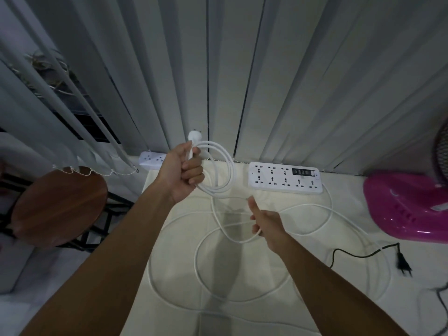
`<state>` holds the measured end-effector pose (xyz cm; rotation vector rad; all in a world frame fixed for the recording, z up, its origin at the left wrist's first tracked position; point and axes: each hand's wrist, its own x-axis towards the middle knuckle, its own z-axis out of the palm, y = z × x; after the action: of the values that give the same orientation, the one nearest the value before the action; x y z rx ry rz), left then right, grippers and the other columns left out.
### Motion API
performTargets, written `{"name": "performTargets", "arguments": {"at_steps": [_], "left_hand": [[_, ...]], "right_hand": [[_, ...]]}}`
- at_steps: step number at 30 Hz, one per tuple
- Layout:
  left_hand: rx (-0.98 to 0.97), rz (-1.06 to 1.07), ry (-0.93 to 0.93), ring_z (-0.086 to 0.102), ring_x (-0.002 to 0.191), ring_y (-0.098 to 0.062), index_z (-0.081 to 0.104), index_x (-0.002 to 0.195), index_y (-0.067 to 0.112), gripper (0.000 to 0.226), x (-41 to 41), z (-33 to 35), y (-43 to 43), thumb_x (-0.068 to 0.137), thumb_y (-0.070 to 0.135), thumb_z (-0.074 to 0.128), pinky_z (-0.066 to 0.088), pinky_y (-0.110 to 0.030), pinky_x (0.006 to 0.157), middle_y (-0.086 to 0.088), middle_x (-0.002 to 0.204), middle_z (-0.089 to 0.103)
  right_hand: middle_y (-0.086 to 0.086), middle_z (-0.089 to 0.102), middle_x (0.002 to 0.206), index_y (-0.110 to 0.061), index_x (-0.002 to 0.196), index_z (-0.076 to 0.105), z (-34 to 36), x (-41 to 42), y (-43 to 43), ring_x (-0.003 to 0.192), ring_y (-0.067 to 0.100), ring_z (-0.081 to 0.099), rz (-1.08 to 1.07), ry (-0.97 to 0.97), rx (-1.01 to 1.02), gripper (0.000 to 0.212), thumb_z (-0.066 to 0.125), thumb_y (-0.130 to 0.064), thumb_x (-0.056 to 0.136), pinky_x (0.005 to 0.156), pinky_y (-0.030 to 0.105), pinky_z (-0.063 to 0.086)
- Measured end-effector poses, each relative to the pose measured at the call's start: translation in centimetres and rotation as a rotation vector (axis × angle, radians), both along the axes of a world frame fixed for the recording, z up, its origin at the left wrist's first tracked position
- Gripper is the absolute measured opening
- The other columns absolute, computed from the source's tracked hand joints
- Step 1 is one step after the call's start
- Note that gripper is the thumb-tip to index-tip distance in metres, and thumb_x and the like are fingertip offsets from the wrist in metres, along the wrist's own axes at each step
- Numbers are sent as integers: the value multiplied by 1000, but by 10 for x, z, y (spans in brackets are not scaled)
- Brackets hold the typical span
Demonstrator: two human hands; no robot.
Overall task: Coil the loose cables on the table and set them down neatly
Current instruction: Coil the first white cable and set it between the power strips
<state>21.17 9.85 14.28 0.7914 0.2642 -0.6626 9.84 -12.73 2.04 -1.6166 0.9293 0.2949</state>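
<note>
My left hand (182, 171) is raised above the table, shut on a few loops of white cable (224, 166), with the white plug (194, 137) sticking up from the fist. My right hand (265, 223) is lower and to the right, pinching the same cable's loose run, thumb up. The rest of the white cable (201, 260) sprawls in wide loops over the cream tabletop (242, 318) and runs to the large white power strip (284, 177) at the back.
A smaller white power strip (151, 159) lies at the back left under vertical blinds. A pink fan base (407, 204) stands at right, its black cord and plug (403, 261) lying on the table. A round wooden stool (58, 207) stands left of the table.
</note>
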Motion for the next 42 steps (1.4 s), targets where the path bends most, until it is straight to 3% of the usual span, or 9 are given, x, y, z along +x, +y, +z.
{"name": "performTargets", "arguments": {"at_steps": [6,11,18,21,25,31,36,38,42], "left_hand": [[435,-216,-242,16,38,-14,51,73,20,31,7,-9,3,93,43,56,23,-24,40,3,48,22],[731,-383,-400,51,41,-26,63,84,9,38,8,-22,-7,95,44,52,46,-30,48,-14,51,57],[483,-99,-114,74,87,-35,66,109,-6,38,8,-48,-30,103,25,45,61,-43,77,-23,100,74],[282,4,25,71,94,-34,62,114,-5,38,12,-54,-34,105,23,38,58,-44,84,-23,108,70],[62,139,181,67,101,-32,52,123,-2,34,21,-54,-35,107,21,33,55,-45,85,-19,109,68],[8,349,399,62,86,-27,49,106,3,22,31,-61,-42,106,12,29,43,-48,100,-9,87,56],[-168,453,515,55,80,-23,44,107,5,18,36,-67,-44,103,6,27,41,-48,97,-9,91,49],[-200,470,536,57,85,-25,47,100,4,20,40,-65,-45,102,1,28,42,-46,98,-9,92,49],[-175,368,456,58,106,-38,43,125,4,27,42,-62,-45,102,-4,33,39,-51,108,-19,104,55]], "right_hand": [[3,46,55,-11,74,66,9,57,16,41,17,34,-91,31,-12,48,83,-56,72,43,25,31],[7,53,63,-10,82,66,41,106,31,47,15,42,-167,-72,109,8,70,-12,89,47,26,34],[-10,78,95,-21,103,79,71,102,64,88,9,73,41,-520,-193,18,71,-13,89,84,26,56],[-13,76,101,-19,112,77,65,82,79,94,-3,70,154,-668,-285,24,66,-9,93,84,13,52],[-5,76,101,-13,121,72,41,56,84,89,1,69,206,-827,-404,30,66,-3,94,78,14,50],[3,70,118,-15,127,70,7,40,77,107,20,63,326,-898,-671,42,65,6,90,94,28,51],[4,48,148,-22,154,37,-7,43,72,138,18,44,522,-819,-650,57,49,-3,101,113,39,41],[0,44,143,-29,156,25,-11,46,73,134,16,45,547,-788,-589,60,47,-10,103,112,36,41],[-8,40,121,-30,146,32,-17,65,68,116,19,51,423,-782,-519,65,41,10,96,105,35,45]]}}
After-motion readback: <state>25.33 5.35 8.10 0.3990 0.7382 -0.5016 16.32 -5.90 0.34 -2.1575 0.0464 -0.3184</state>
